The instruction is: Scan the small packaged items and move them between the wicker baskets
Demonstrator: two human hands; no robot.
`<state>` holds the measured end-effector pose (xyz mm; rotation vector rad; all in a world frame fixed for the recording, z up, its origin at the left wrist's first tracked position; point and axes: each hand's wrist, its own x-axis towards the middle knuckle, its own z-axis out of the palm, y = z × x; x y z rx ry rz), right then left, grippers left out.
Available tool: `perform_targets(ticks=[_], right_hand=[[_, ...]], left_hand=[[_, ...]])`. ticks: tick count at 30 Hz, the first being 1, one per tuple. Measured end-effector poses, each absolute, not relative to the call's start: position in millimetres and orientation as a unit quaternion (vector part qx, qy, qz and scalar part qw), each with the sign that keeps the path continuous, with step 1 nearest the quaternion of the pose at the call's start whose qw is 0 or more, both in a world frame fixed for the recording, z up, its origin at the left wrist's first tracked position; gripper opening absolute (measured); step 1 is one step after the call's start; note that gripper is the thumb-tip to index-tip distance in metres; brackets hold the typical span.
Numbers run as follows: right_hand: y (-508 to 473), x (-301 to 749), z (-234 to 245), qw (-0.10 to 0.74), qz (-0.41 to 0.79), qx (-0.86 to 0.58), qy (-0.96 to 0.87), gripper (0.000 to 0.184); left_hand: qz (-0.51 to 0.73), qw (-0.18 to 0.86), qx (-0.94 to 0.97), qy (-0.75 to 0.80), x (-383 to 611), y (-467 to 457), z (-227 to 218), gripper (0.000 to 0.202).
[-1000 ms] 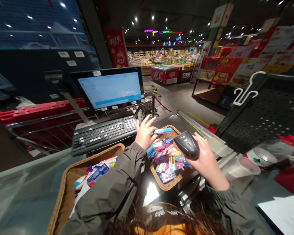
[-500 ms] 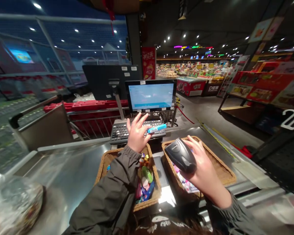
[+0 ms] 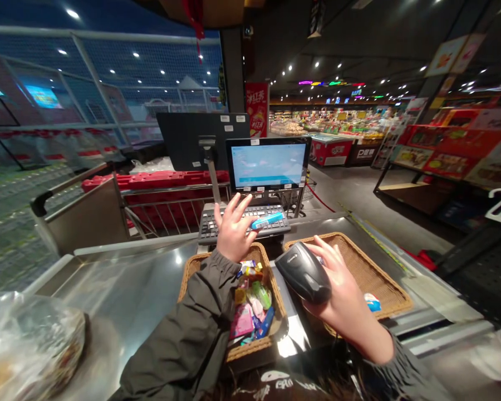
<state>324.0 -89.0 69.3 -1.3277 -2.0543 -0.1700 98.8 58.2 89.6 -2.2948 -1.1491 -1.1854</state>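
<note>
1. Scanner (image 3: 304,272) sits in the right hand (image 3: 338,289), fingers wrapped round it, head tipped leftward (to face the item, I'd guess).
2. Left hand (image 3: 232,233) pinches a slim blue pack (image 3: 267,220) by one end, thumb and forefinger only, other fingers fanned out, leaving its long side bare.
3. Pack hovers over the keyboard (image 3: 209,227), just past the full wicker basket (image 3: 183,278); the second basket (image 3: 384,275) lies under the scanner hand.
</note>
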Motion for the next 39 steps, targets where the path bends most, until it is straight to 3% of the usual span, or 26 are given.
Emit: perform_targets(ticks=[25,39], right_hand=[[-96,308,66,0.316,-0.041,-0.509,-0.8,0.049],[-91,303,50,0.299,0.005,-0.498,-0.814,0.046]], left_hand=[[-0.407,0.127,-0.808,-0.406,74,47,74,0.008],[-0.294,0.061,-0.836,-0.46,33,35,30,0.009]])
